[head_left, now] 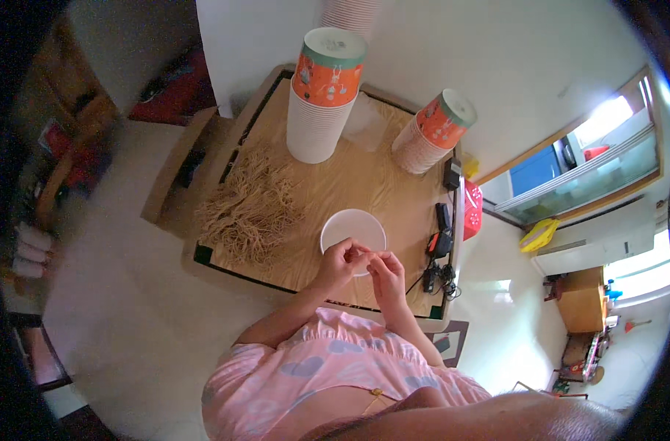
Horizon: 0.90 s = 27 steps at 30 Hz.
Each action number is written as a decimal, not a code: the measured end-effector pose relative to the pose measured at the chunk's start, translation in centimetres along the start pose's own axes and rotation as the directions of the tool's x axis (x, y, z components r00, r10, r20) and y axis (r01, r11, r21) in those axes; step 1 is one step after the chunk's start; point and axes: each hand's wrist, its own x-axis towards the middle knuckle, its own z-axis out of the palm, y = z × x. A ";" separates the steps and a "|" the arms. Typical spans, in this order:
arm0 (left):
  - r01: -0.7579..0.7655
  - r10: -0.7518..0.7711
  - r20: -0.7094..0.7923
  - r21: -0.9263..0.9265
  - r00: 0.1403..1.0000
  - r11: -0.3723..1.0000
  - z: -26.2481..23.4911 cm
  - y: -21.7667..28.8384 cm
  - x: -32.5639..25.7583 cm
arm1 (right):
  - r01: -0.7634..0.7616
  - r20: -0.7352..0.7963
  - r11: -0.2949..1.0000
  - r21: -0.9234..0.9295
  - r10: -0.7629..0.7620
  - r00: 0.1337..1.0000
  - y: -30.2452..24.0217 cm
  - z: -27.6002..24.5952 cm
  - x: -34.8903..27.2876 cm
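Above a white round bowl-like container [353,220] near the table's front edge, my two hands meet with fingertips pinched together. My left hand [341,260] is closed, its thumb and forefinger against the other hand's fingertips. Likewise closed, my right hand [389,275] is bent inward at the container's near right rim. Whatever sits between the fingertips is too small to make out. To the left of the container lies a loose heap of thin, tan, root-like strands [254,206], spread toward the table's left edge.
On the wood-grain table [328,184] stand a tall stack of upturned paper cups [320,121] and a shorter stack [427,136]. Black adapters and cables [439,246] line the right edge. A red stool [472,209] stands beyond that edge; an open cardboard box [184,165] is at left.
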 end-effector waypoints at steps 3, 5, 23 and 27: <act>-0.032 0.022 -0.074 -0.140 0.997 0.990 0.7 -0.1 -0.2 | -0.052 -0.028 0.988 0.148 0.056 0.998 -0.5 0.2 0.0; -0.038 0.023 -0.098 -0.157 0.995 0.987 0.5 0.3 -0.4 | -0.032 -0.040 0.986 0.163 0.039 0.998 -0.5 0.0 0.0; 0.234 -0.209 0.149 -0.176 0.967 0.956 -0.9 0.7 -0.6 | 0.671 0.579 0.310 -0.674 -0.343 0.740 -5.3 -0.9 0.8; 0.195 -0.179 0.095 -0.197 0.979 0.961 -0.4 0.7 -0.8 | 0.680 0.584 0.253 -0.689 -0.362 0.726 -5.3 -0.9 1.0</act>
